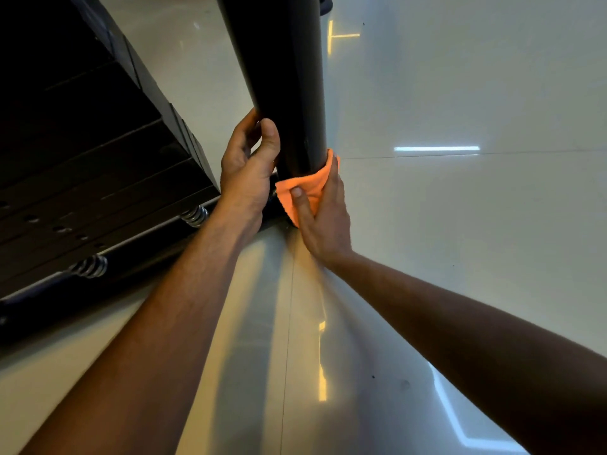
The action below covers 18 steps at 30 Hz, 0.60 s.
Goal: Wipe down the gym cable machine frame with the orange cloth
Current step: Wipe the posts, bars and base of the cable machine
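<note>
Both forearms are being stretched forward and down to the black frame post (279, 77), whose long axis is running up and away from the floor. The orange cloth (303, 188) is being pressed around its foot by the right hand (323, 221) — fingers curled behind — while the left hand (246, 165) is being wrapped on the post just above, bracing it.

- A single wide-angle camera, worn on the person's head, looks steeply down along both outstretched forearms.
- It sits close to the tall black round metal post (279, 77), which fills the upper centre.
- Glossy pale tiled floor (460, 224) spreads right and near; stacked black weight plates (82, 152) lie left.
</note>
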### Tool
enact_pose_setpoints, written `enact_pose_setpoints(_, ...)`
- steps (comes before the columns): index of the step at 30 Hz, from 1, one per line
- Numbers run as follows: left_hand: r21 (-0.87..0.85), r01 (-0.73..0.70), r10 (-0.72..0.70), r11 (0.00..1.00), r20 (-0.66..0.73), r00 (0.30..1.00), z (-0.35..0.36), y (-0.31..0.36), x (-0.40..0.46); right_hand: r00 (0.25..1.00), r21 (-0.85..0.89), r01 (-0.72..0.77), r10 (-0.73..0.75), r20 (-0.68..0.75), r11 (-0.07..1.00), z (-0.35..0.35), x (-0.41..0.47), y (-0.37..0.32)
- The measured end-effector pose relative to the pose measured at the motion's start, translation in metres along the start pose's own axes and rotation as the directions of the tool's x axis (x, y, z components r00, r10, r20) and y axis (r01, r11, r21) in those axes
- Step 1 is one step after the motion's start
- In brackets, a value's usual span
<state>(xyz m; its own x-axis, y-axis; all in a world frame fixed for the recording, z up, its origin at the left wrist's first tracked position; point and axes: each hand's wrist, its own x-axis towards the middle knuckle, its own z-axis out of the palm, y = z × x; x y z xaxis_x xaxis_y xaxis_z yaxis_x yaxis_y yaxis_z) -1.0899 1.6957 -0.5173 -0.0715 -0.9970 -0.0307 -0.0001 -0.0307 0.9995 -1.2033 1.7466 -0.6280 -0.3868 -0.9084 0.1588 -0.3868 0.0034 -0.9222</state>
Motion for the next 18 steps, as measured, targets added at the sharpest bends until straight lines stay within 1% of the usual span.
enact_pose_setpoints(1, -0.003, 0.004, -0.004, 1.000, -0.002, 1.000, 0.000, -0.001, 0.000, 1.000, -0.022, 0.001, -0.001, -0.006, 1.000, 0.001, 0.000, 0.001)
enact_pose_setpoints(2, -0.005, 0.009, -0.009, 1.000, 0.002, 1.000, 0.000, -0.001, 0.000, 1.000, -0.067, 0.014, -0.013, 0.017, 0.998, -0.002, 0.001, 0.003)
enact_pose_setpoints(5, 0.004, 0.009, -0.009, 1.000, 0.011, 1.000, -0.002, 0.001, 0.001, 0.990, -0.155, 0.046, -0.024, 0.139, 0.987, -0.022, 0.007, 0.020)
enact_pose_setpoints(6, 0.006, 0.006, -0.006, 1.000, 0.011, 1.000, -0.002, 0.001, 0.001, 0.989, -0.156, 0.055, -0.032, 0.147, 0.986, -0.025, 0.007, 0.022)
enact_pose_setpoints(8, 0.006, -0.005, 0.005, 1.000, 0.023, 1.000, -0.003, 0.001, 0.003, 0.994, -0.103, 0.049, -0.039, 0.100, 0.993, -0.019, 0.004, 0.019)
enact_pose_setpoints(10, 0.018, -0.008, 0.008, 1.000, 0.023, 1.000, -0.003, 0.000, 0.002, 0.999, -0.023, -0.012, 0.013, 0.041, 1.000, -0.005, -0.001, 0.011)
enact_pose_setpoints(12, 0.027, -0.005, 0.005, 1.000, 0.016, 1.000, -0.004, 0.000, 0.002, 0.999, -0.006, -0.032, 0.032, 0.019, 0.999, 0.001, -0.002, 0.008)
enact_pose_setpoints(16, 0.037, 0.010, -0.010, 0.999, 0.009, 1.000, -0.004, -0.002, 0.001, 0.993, -0.098, 0.015, -0.004, 0.118, 0.995, -0.014, 0.003, 0.021)
enact_pose_setpoints(18, 0.032, 0.025, -0.025, 0.999, 0.004, 1.000, -0.003, -0.003, -0.001, 0.993, -0.097, 0.012, 0.000, 0.115, 0.995, -0.016, 0.003, 0.020)
